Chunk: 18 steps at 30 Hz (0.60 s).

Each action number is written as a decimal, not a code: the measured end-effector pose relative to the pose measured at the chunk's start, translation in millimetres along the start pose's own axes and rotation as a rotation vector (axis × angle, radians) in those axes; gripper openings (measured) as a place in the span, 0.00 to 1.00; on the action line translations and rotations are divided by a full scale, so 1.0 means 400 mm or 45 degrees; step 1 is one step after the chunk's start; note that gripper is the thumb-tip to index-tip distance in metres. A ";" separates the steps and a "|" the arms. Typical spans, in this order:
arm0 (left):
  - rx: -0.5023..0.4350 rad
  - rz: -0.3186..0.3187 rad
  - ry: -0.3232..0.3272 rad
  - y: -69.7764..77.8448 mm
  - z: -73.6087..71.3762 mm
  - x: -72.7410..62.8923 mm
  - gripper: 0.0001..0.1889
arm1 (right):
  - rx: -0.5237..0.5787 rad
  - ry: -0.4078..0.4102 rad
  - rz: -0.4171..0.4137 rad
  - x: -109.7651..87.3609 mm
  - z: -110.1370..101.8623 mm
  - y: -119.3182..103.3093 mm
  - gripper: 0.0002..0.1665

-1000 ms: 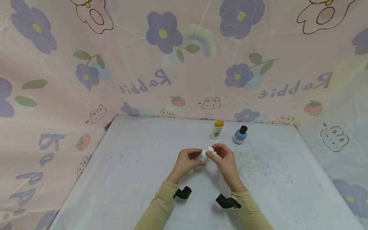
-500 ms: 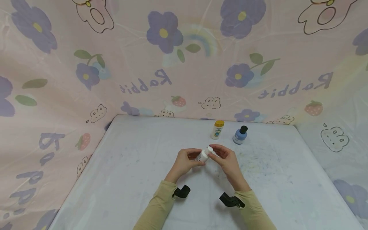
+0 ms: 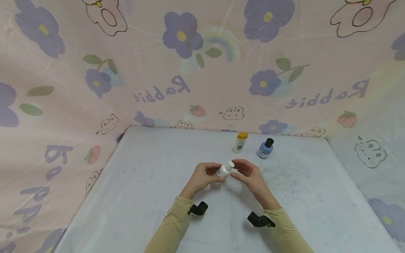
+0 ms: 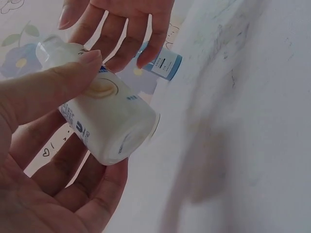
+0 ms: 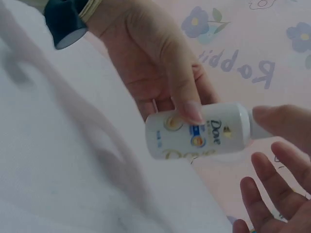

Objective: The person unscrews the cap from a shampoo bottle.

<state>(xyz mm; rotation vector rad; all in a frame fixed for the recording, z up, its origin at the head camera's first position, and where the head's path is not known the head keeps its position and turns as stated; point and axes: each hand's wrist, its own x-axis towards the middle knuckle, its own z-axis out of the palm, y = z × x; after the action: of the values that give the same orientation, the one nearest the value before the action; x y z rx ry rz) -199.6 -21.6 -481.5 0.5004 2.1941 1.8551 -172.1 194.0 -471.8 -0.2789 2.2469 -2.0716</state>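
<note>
My left hand (image 3: pixel 201 176) holds a small white Dove bottle (image 3: pixel 223 171) with its thumb across the front and fingers behind. The bottle is tilted, its white cap (image 3: pixel 230 165) towards the upper right. Near the cap is my right hand (image 3: pixel 253 178), its fingers spread and loosely bent. In the left wrist view, the right thumb stands apart from the bottle (image 4: pixel 119 121). The right wrist view shows the Dove lettering on the bottle (image 5: pixel 214 131), and there the right thumb overlaps the cap end.
Behind the hands, a white bottle with a yellow cap (image 3: pixel 239 144) stands upright on the white table (image 3: pixel 152 175). To its right stands a blue bottle with a black cap (image 3: pixel 264 150). Patterned cloth (image 3: pixel 202 84) hangs round the table's back and sides.
My right thumb and fingers have come off the cap and moved slightly right. The left hand keeps the bottle in nearly the same place.
</note>
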 end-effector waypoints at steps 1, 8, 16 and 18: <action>-0.001 -0.001 -0.003 0.001 -0.001 0.000 0.23 | -0.002 -0.001 0.001 -0.001 -0.002 0.002 0.29; 0.004 -0.027 -0.012 -0.002 -0.003 0.010 0.23 | 0.043 -0.011 -0.014 -0.008 -0.009 0.013 0.29; 0.021 -0.006 -0.018 -0.008 -0.007 0.020 0.24 | 0.090 0.055 0.000 -0.002 0.001 0.013 0.27; 0.026 -0.004 -0.020 -0.011 -0.006 0.022 0.24 | 0.110 0.079 0.008 0.001 0.004 0.012 0.25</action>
<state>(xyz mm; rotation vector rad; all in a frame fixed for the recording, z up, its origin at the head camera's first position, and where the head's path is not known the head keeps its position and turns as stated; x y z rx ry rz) -209.0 -21.1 -485.0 0.5136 2.2045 1.8232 -172.7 192.6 -476.8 -0.2041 2.1807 -2.1970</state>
